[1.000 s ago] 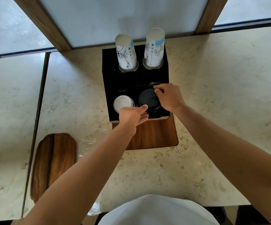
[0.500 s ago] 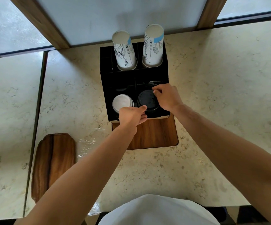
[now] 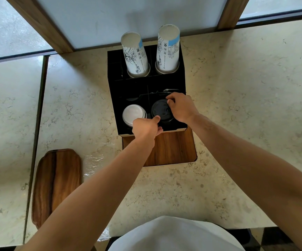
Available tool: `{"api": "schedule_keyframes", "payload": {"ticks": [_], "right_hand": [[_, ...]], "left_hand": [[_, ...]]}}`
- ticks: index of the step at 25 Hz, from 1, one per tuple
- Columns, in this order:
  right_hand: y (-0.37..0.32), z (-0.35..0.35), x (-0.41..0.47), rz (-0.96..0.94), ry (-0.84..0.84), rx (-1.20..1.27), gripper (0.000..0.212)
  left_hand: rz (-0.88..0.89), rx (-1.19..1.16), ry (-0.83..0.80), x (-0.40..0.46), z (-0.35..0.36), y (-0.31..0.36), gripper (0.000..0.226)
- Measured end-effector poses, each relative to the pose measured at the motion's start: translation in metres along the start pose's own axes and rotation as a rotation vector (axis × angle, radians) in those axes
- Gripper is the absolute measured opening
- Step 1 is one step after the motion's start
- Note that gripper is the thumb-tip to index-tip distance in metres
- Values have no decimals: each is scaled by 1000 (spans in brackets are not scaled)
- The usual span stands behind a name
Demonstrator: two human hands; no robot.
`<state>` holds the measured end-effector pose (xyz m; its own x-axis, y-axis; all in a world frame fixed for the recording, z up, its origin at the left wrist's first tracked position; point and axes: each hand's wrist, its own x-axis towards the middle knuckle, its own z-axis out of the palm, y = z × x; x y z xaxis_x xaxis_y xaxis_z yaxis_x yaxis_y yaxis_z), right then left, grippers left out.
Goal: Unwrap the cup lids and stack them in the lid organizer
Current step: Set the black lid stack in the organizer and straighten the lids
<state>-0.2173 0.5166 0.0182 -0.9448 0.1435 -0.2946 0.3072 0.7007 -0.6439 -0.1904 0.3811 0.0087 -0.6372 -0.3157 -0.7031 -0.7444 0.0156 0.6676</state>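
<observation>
Pinching the black lids (image 3: 162,110) from both sides: right hand (image 3: 182,107) fingers clamp the far rim, left hand (image 3: 145,128) thumb presses the near rim, its other fingers curled under. Lids sit in the front right bay of the organizer (image 3: 115,98); white lids (image 3: 133,114) in the front left. Two cup stacks (image 3: 167,49) behind carry printed drawings; text unreadable. Organizer stands on a board (image 3: 172,151).

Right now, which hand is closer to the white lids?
The left hand. It sits at the near right edge of the white lids, overlapping them. The right hand is farther right, on the far side of the black lids.
</observation>
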Motion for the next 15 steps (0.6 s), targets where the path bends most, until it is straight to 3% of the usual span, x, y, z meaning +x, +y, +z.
{"api": "schedule_keyframes", "payload": {"ticks": [7,15], "right_hand": [[2,1,-8,41,31,-63,28],[8,-8,-21,31,88,-178,24]], "left_hand": [[60,19,82,-1,1,-1,29],[148,19,60,-1,-3,-1,20]]}}
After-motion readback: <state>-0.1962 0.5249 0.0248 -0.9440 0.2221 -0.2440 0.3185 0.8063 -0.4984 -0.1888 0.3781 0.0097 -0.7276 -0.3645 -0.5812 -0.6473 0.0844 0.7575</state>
